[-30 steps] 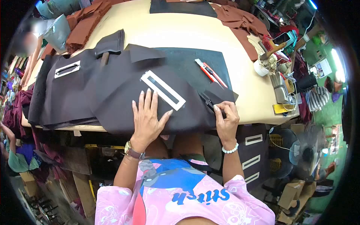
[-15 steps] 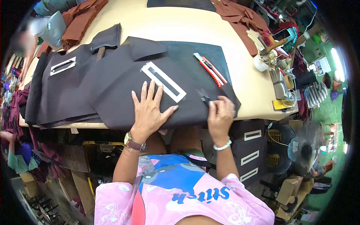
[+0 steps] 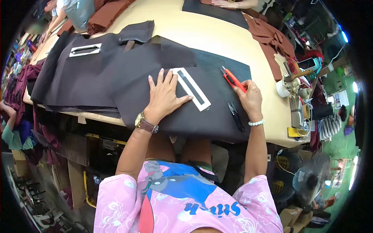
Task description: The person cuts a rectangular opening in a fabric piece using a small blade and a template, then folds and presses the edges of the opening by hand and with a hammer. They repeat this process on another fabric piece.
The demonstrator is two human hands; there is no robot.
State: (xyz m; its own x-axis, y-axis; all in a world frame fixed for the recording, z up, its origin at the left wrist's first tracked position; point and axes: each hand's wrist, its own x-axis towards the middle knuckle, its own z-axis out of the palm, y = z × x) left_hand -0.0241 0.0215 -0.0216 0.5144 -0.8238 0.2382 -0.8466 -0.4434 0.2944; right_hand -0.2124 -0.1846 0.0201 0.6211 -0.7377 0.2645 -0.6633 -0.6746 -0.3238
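My left hand [image 3: 166, 93] lies flat with spread fingers on a dark fabric piece [image 3: 136, 87]. Its fingertips and thumb are beside a white rectangular frame [image 3: 204, 105] with a long slot, lying slanted on the fabric. At the right, my right hand [image 3: 250, 97] is closed around the lower part of a red utility knife [image 3: 234, 79], whose tip points up and left. Black thread snips [image 3: 235, 116] rest on the fabric below the knife, blades upward. Under the fabric's upper right edge shows a dark green cutting mat [image 3: 237, 69].
A dark fabric stack [image 3: 83, 83] with another white frame [image 3: 84, 50] lies at left. Brown cloth [image 3: 268, 44] and a white cup [image 3: 283, 89] are at right. Another person's hand [image 3: 225, 4] rests on a dark sheet at the far side; another person leans in at upper left.
My right hand has let go of the thread snips, which now lie on the fabric, and has taken hold of the utility knife. My left hand stays flat by the frame. The view has shifted.
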